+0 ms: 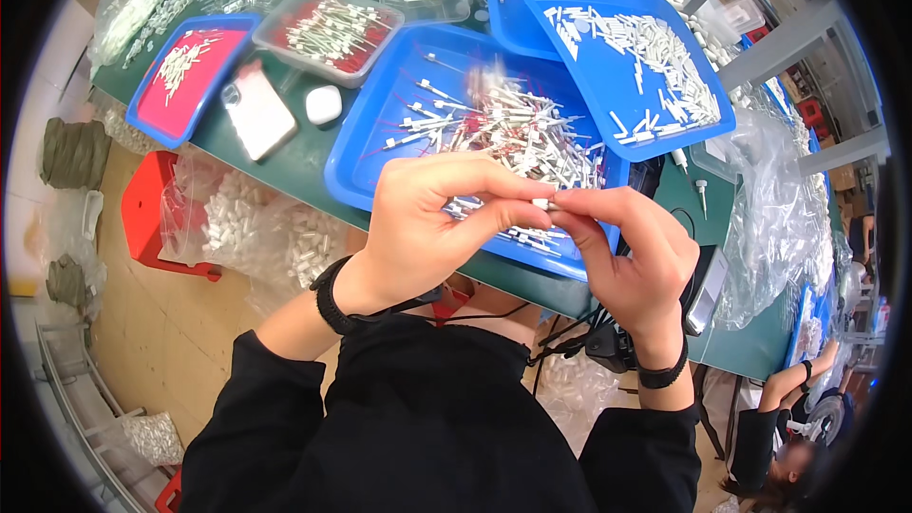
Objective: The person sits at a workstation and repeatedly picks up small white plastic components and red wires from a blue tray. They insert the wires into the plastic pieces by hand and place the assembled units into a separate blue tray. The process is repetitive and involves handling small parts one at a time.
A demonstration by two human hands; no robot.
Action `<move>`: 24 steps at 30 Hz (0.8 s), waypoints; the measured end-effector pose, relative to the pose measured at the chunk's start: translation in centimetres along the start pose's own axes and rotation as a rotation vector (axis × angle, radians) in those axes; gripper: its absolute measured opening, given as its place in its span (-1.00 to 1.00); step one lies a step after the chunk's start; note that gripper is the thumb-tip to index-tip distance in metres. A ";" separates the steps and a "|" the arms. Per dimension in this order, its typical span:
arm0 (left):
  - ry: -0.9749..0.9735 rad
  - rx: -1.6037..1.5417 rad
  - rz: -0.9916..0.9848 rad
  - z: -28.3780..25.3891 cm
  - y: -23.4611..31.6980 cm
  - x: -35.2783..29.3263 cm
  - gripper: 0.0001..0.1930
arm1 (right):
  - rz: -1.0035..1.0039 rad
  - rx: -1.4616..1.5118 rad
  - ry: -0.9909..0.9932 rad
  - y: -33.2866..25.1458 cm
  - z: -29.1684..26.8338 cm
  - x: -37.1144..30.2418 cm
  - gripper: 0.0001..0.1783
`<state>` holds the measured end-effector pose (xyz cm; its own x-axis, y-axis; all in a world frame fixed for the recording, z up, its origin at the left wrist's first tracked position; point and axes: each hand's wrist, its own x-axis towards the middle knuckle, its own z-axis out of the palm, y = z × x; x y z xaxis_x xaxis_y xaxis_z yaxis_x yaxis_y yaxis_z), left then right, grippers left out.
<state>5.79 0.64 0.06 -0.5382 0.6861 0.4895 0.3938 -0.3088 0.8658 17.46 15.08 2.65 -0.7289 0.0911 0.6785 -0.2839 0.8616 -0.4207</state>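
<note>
Both hands (532, 228) pinch small white tube (543, 202), lengthwise left-right.

I see blue trays (380, 147) on a dark green table (294, 166), white parts with red wires (503, 123), a red-lined tray (190, 71), black sleeves (285, 399) and a red stool (152, 214)
</note>
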 end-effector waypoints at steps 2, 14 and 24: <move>-0.012 -0.018 0.024 0.0 -0.1 0.0 -0.84 | -0.035 0.015 -0.005 0.1 0.0 0.0 -0.82; 0.094 -0.355 -0.243 0.5 -0.7 0.6 -0.87 | -0.402 -0.335 0.033 2.4 0.9 0.5 -0.70; -0.126 0.363 -0.095 -3.0 -3.4 7.3 -0.75 | -0.092 -0.356 -0.031 5.7 2.7 1.6 -0.85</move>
<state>-1.73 4.77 1.00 -0.4980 0.7828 0.3731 0.5969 -0.0027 0.8023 12.97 18.80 -0.28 -0.7303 -0.0056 0.6831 -0.1188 0.9858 -0.1189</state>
